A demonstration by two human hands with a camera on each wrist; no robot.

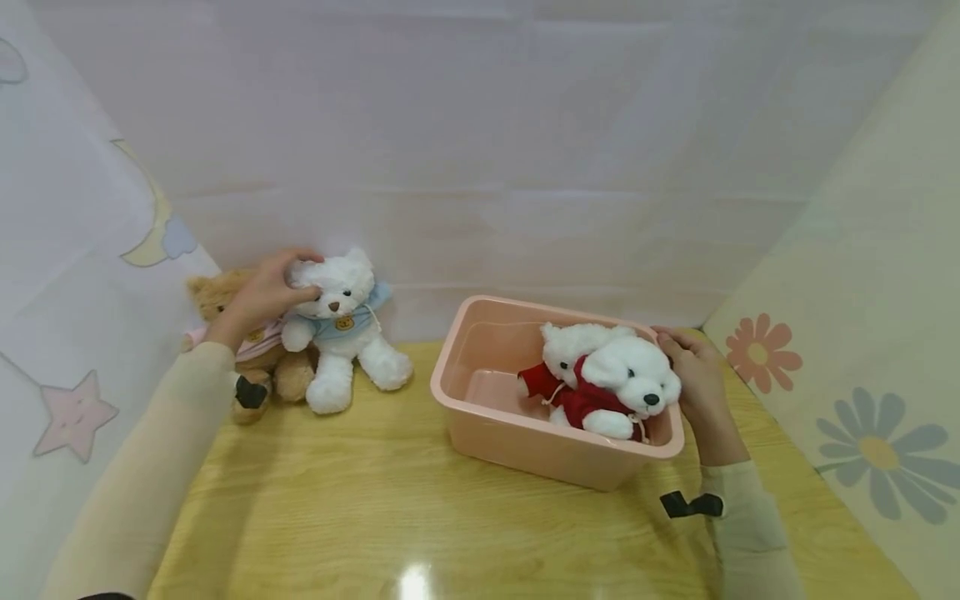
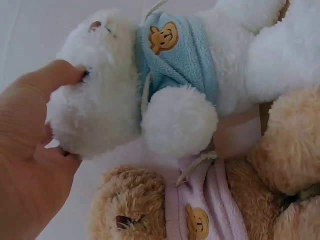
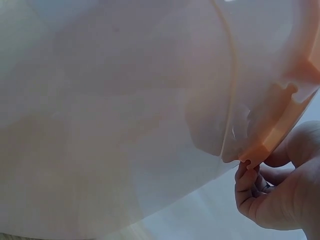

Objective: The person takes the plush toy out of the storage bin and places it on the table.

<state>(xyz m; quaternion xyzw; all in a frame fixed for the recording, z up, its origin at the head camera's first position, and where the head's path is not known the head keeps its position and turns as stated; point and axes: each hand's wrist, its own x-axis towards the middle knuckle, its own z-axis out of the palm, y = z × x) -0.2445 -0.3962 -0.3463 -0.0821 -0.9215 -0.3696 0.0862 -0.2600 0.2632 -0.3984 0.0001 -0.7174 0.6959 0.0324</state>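
Observation:
My left hand (image 1: 266,293) grips the head of a white teddy bear (image 1: 341,292) in a blue hoodie, which sits upright by the back wall. In the left wrist view the thumb presses by the bear's eye and the fingers curl round the head's other side. Just left of it sits a brown teddy bear (image 1: 279,367) in a pink top, partly behind my forearm. My right hand (image 1: 693,379) holds the rim of a pink plastic bin (image 1: 517,437) at its right end; in the right wrist view the fingers (image 3: 246,187) curl under the rim.
Inside the bin, toward its right end, a white plush dog (image 1: 630,375) in red leans on a white plush bear (image 1: 573,346) in red. The wooden table (image 1: 337,500) meets a back sheet (image 1: 487,208) and side sheets printed with flowers, a moon and a star.

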